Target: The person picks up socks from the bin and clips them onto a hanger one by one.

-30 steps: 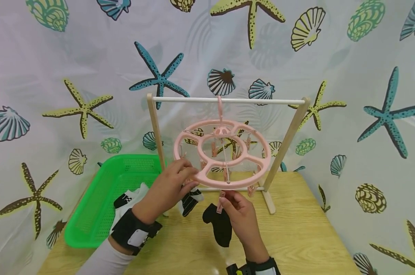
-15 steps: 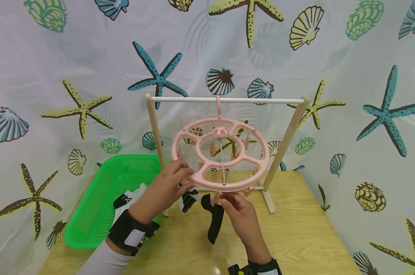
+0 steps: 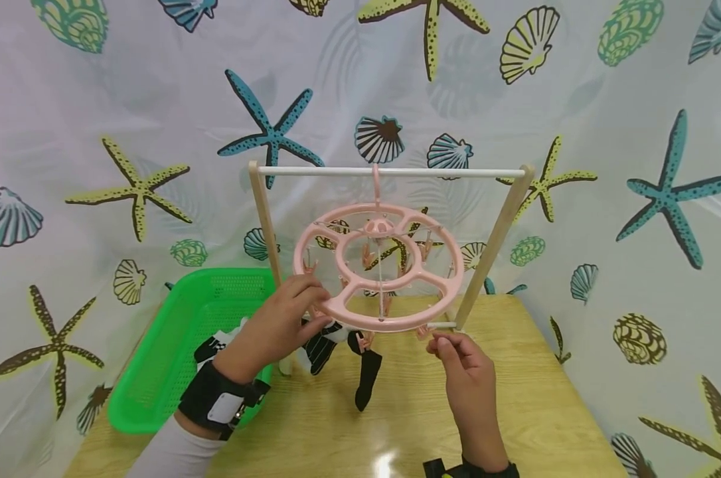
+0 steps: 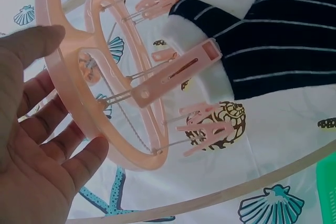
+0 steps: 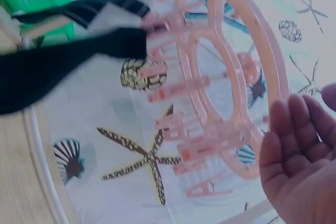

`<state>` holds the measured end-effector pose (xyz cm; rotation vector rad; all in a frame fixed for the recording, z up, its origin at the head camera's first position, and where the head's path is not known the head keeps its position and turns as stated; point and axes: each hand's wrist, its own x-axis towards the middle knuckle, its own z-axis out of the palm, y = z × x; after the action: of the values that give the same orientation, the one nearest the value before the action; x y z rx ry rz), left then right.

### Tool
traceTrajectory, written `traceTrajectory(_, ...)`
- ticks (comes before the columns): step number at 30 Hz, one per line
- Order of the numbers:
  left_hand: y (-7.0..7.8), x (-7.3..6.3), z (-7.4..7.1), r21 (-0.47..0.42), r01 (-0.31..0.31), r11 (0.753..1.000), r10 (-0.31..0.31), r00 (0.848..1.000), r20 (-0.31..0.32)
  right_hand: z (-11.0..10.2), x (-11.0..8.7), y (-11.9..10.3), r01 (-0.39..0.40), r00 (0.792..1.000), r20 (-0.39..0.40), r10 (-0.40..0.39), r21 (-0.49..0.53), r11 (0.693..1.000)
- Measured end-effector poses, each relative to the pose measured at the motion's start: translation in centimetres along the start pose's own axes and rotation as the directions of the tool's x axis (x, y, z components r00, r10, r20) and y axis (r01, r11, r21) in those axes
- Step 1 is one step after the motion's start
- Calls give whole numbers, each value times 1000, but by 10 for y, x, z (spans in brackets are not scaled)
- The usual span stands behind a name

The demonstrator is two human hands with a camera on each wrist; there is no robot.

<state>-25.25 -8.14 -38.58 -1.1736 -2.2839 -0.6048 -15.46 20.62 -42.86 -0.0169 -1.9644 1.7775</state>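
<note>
A round pink clip hanger (image 3: 390, 324) hangs by its hook, with pink clothespins dangling under it. My left hand (image 3: 281, 326) grips its near left rim; in the left wrist view the thumb and fingers (image 4: 89, 158) lie on the ring. A black sock (image 3: 369, 380) hangs from a clothespin (image 3: 364, 341) at the front. Left of it, a black sock with white stripes (image 4: 283, 40) hangs from another clothespin (image 4: 176, 72). My right hand (image 3: 471, 375), fingers loosely bent and holding nothing, is right of the black sock, just below the ring's front right edge.
A wooden stand with a white rod (image 3: 456, 172) carries the hanger. To the left, a green basket (image 3: 124, 405) holds white and black socks (image 3: 214, 345), partly behind my left forearm. The wood table (image 3: 534, 398) reaches back to a patterned curtain.
My right hand has let go of the clothespin with the black sock and moved right. The sock now hangs freely, turned edge-on. My left hand stays on the ring, which has shifted slightly left.
</note>
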Motion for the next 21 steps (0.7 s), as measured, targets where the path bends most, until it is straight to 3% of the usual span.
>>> traceTrajectory(3, -2, -1, -2, -11, -1, 1000, 1, 1000, -5, -6, 9, 0, -3, 995, -96, 3, -7, 1000)
traceTrajectory(6, -3, -1, -4, -26, 5, 1000, -5, 1000, -3, -12, 17, 2, -59, 993, -108, 54, -44, 997)
traceTrajectory(9, -4, -2, -7, -37, 13, 999, -13, 1000, -6, -15, 23, 5, -93, 996, -7, 93, -108, 990)
traceTrajectory(12, -6, -1, -9, -43, 17, 999, -18, 1000, -14, -14, 27, 9, -75, 987, 129, 96, -159, 984)
traceTrajectory(17, -9, 0, -10, -45, 14, 999, -14, 1000, -14, -8, 31, 17, -37, 943, 317, 96, -189, 981)
traceTrajectory(21, -11, -1, -11, -38, 19, 999, -19, 1000, 3, -5, 34, 23, -11, 904, 417, 93, -196, 980)
